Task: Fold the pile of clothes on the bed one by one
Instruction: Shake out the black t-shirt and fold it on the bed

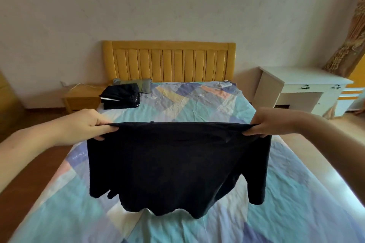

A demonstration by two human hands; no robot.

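Bed (197, 100), patchwork sheet: served as folding surface. Black garment (177, 167): hung in the air above the bed's near half, top edge stretched taut between both hands, apparently to straighten it before laying flat. Stack of dark folded clothes (120, 95): sat by the pillow (138, 84), well apart, likely finished items. Left hand (87, 126): fingers pinched the garment's left corner. Right hand (272, 122): pinched the right corner, arms spread wide.

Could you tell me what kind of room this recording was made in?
Most likely a home bedroom: a bed with a yellow headboard, a wooden nightstand beside it, and a white desk against the wall.
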